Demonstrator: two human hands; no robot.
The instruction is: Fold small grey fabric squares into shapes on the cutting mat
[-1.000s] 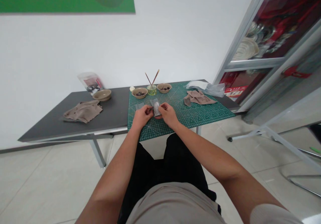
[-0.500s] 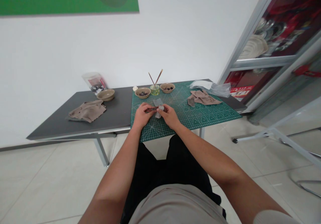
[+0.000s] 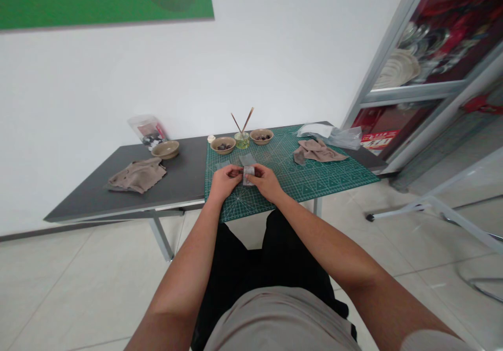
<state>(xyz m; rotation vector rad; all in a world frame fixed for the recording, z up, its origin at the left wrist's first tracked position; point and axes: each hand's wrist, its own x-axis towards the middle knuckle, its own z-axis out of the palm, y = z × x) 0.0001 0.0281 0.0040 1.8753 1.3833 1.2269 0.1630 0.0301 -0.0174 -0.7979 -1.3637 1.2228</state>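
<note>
My left hand (image 3: 227, 182) is closed at the near part of the green cutting mat (image 3: 330, 175), its fingertips pinching a small dark piece mostly hidden by the fingers. Close beside it, my right hand (image 3: 267, 182) grips a small pale grey strip (image 3: 248, 176) with faint printed marks, which hangs between the two hands. Just beyond the fingers, another flat grey strip (image 3: 247, 159) lies on the mat. Behind that stand two tan bowls, the left bowl (image 3: 217, 150) and the right bowl (image 3: 257, 141), with small dark pieces in them.
Between the bowls is a glass jar (image 3: 242, 141) holding two thin brushes. A brown cloth (image 3: 320, 152) and a clear plastic bag (image 3: 343, 138) lie at right. Leftward are another cloth (image 3: 137, 175), a tan bowl (image 3: 167, 153) and a clear pouch (image 3: 147, 130).
The pale strip was crumpled around a narrow dark piece. Now it hangs flatter with its printed side showing, and less of the dark piece is visible. Both hands stay in nearly the same place.
</note>
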